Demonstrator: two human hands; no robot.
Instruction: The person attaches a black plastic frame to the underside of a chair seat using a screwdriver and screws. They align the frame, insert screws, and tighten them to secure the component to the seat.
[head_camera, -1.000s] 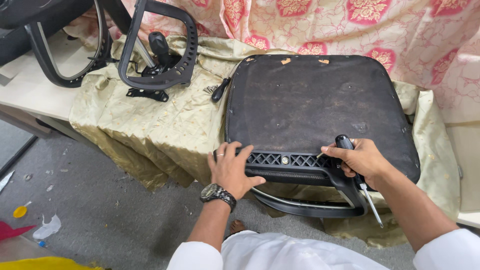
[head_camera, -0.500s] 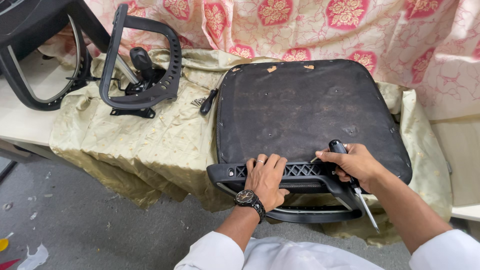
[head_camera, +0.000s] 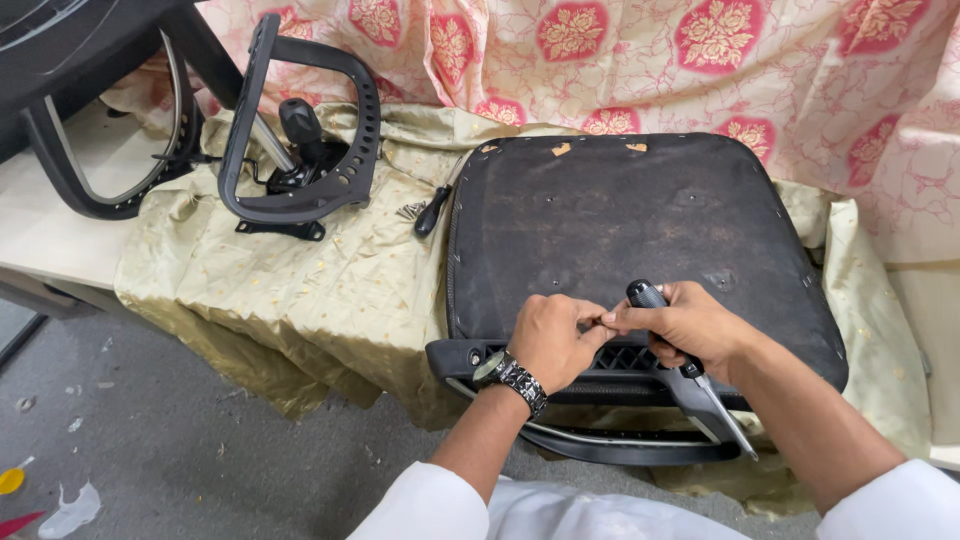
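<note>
A black chair seat (head_camera: 620, 220) lies upside down on a gold cloth (head_camera: 300, 300) over the table. My right hand (head_camera: 695, 325) grips a screwdriver (head_camera: 646, 294) by its black handle, and the metal shaft points down to the right past the seat's front edge. My left hand (head_camera: 555, 340), with a wristwatch on it, rests on the seat's front edge. Its fingertips are pinched together against my right fingertips. What lies between them is too small to tell. A black plastic armrest frame (head_camera: 620, 447) hangs below the seat edge.
A second screwdriver (head_camera: 432, 212) lies on the cloth left of the seat. Farther left stand a black armrest loop (head_camera: 300, 205) with a lever mechanism (head_camera: 300, 125) and a chair back frame (head_camera: 90, 200). A floral cloth (head_camera: 600, 50) hangs behind. Grey floor (head_camera: 150, 450) lies below.
My left hand has slid right along the seat's front edge and closed its fingers against my right hand. The view has shifted left and closer.
</note>
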